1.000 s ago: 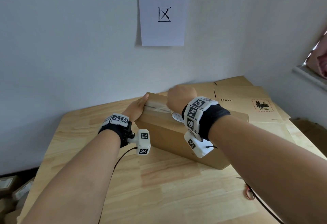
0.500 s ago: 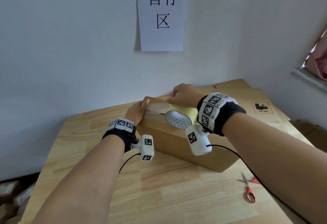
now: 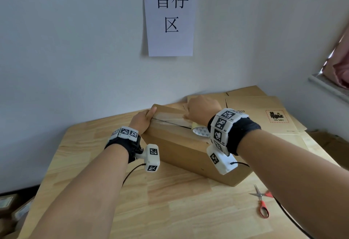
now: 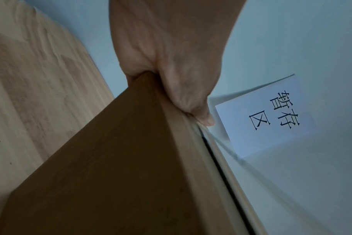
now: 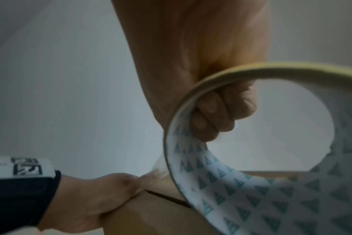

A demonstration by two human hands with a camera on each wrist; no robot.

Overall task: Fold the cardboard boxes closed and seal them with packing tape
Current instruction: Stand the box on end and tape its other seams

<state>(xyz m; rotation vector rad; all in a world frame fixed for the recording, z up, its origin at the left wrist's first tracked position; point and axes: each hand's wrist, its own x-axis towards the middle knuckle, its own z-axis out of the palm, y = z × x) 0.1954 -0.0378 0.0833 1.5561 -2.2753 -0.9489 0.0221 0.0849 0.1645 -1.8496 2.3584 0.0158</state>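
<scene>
A brown cardboard box (image 3: 188,150) lies on the wooden table with its top flaps folded shut. A strip of clear tape (image 3: 168,117) runs along the top seam. My left hand (image 3: 143,119) grips the box's left end, thumb pressing the tape's start on top (image 4: 199,114). My right hand (image 3: 202,108) holds the tape roll (image 3: 200,132) over the middle of the seam, fingers curled through its core (image 5: 213,117). The roll's white inner face carries a blue triangle pattern (image 5: 251,198). A dark gap in the seam (image 5: 167,197) shows beside the roll.
Red-handled scissors (image 3: 261,201) lie on the table (image 3: 170,210) at the front right. Flattened cardboard boxes (image 3: 264,114) are stacked at the back right by the wall. A paper sign (image 3: 170,16) hangs on the wall behind. A cable trails from my right wrist.
My right hand has drawn the tape roll rightward along the seam, laying a longer strip. My left hand has stayed on the box's left end.
</scene>
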